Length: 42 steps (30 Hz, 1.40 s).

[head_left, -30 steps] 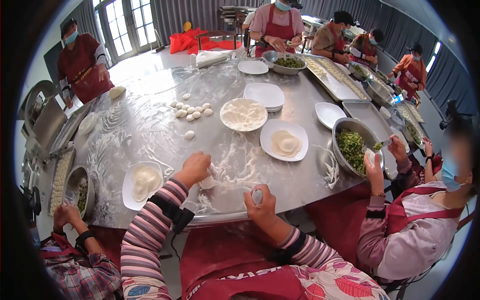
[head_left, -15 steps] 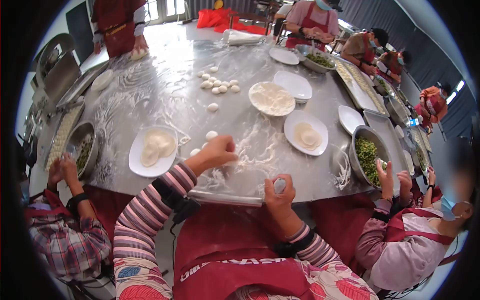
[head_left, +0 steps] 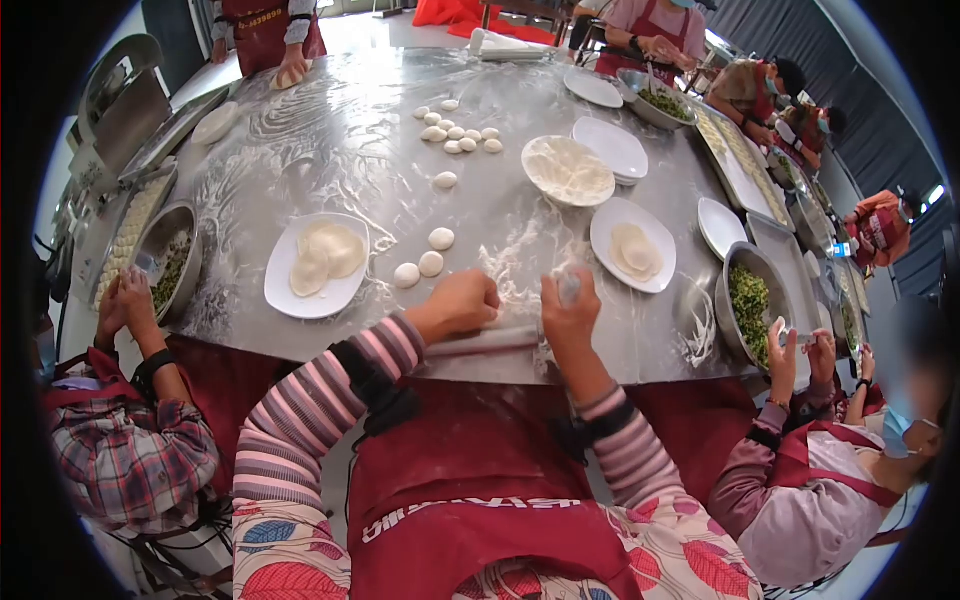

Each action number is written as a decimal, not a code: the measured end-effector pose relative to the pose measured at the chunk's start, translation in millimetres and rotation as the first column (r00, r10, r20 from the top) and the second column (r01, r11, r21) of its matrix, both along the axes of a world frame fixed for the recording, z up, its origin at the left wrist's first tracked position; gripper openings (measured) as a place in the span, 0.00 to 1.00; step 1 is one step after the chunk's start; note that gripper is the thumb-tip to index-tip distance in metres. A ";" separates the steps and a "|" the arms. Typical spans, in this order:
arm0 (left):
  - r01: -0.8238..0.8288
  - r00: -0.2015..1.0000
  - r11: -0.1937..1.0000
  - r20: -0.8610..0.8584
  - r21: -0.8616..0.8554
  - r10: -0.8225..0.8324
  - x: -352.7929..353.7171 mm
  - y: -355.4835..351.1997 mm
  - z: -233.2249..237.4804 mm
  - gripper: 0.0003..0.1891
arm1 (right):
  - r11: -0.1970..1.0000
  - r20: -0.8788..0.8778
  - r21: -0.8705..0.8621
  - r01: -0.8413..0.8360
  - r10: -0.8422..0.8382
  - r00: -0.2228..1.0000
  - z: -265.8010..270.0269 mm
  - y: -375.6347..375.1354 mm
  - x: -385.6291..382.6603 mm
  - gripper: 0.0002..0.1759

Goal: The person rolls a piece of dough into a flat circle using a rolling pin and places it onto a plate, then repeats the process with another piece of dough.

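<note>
My right hand (head_left: 572, 308) is closed around the right end of a pale rolling pin (head_left: 483, 342), which lies crosswise close to the table's near edge. Just left of it, my left hand (head_left: 458, 304) is curled with its fingertips low over the floured metal; what they hold, if anything, is hidden. Beyond my left hand are three dough balls, one of them a white dough ball (head_left: 441, 239). A square plate of flat dough wrappers (head_left: 326, 252) stands to the left, and another plate of wrappers (head_left: 636, 250) to the right.
A bowl of flour (head_left: 568, 170) stands beside stacked white plates (head_left: 611, 148). Several dough balls (head_left: 457, 133) lie farther back. Steel bowls of green filling (head_left: 748, 300) stand at both sides, with people working around the table (head_left: 400, 90). Trays of dumplings (head_left: 740, 165) line the far right.
My right hand has come in from the table edge toward my left hand, with the rolling pin. My left hand has moved off the dough balls it partly covered. The view has shifted slightly.
</note>
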<state>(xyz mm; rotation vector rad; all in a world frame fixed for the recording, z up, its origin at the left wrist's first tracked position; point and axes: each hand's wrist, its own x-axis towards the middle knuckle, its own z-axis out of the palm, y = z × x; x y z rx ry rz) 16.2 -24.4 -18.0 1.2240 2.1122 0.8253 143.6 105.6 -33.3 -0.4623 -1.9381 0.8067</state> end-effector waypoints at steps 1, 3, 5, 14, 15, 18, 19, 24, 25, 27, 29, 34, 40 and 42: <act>-0.053 0.998 0.998 0.029 0.035 0.052 -1.2 -4.8 -1.6 0.07 | 0.999 0.000 -0.049 0.007 -0.007 1.000 -2.2 -4.7 9.9 0.13; -0.111 0.984 0.993 0.143 0.036 0.105 2.0 -14.0 -2.1 0.06 | 0.992 -0.074 -0.124 -0.037 0.028 0.997 -3.6 -12.8 23.2 0.13; -0.069 0.998 0.996 0.017 0.058 0.068 10.2 -9.3 0.7 0.07 | 0.998 -0.040 -0.061 0.011 -0.014 0.999 -1.0 -5.2 9.0 0.13; 0.143 0.983 0.990 -0.117 0.016 -0.140 1.0 -0.6 3.2 0.05 | 0.999 0.027 -0.034 0.026 -0.025 0.999 1.3 -18.3 35.7 0.13; 0.056 0.998 0.998 -0.016 0.030 -0.055 1.3 -5.6 2.6 0.05 | 0.999 0.019 -0.032 0.019 -0.019 1.000 3.2 -16.0 31.1 0.13; 0.026 0.994 0.999 0.106 -0.025 -0.023 4.6 -7.2 -0.3 0.05 | 0.998 0.014 -0.023 0.058 -0.057 0.998 6.7 -14.8 23.2 0.12; 0.054 0.998 0.998 -0.017 -0.022 -0.054 5.3 -3.2 0.3 0.07 | 0.997 -0.002 0.029 0.077 -0.077 0.997 9.3 -6.8 5.7 0.12; 0.087 0.996 0.990 0.015 0.115 -0.089 -1.4 7.5 0.2 0.08 | 0.998 -0.014 0.037 0.041 -0.040 0.999 10.5 1.0 -12.5 0.12; 0.122 0.992 0.989 -0.028 0.080 -0.120 -0.5 3.0 4.3 0.07 | 0.999 0.007 -0.011 0.031 -0.030 1.000 8.0 -4.4 4.4 0.12; 0.112 0.994 0.993 0.001 0.046 -0.112 -1.3 -6.4 2.0 0.06 | 0.998 0.025 -0.058 0.016 -0.014 1.000 6.1 -12.8 23.3 0.12; 0.122 0.991 0.992 0.045 0.023 -0.123 -4.8 -10.3 4.9 0.05 | 0.998 -0.019 -0.058 -0.023 0.022 1.000 5.1 -17.8 34.8 0.13; 0.106 0.994 0.993 -0.029 0.047 -0.105 -5.3 9.3 -5.0 0.07 | 0.998 0.001 0.013 0.058 -0.058 0.998 6.3 3.3 -22.4 0.14; 0.168 0.979 0.986 -0.113 -0.005 -0.168 -7.7 -10.2 0.5 0.05 | 1.000 -0.010 -0.020 -0.001 0.001 1.000 -0.1 -15.3 30.1 0.14; 0.074 0.985 0.997 0.156 -0.026 -0.069 -4.0 -12.9 -4.1 0.05 | 0.997 -0.012 -0.080 -0.014 0.014 1.000 -1.1 -17.5 33.6 0.14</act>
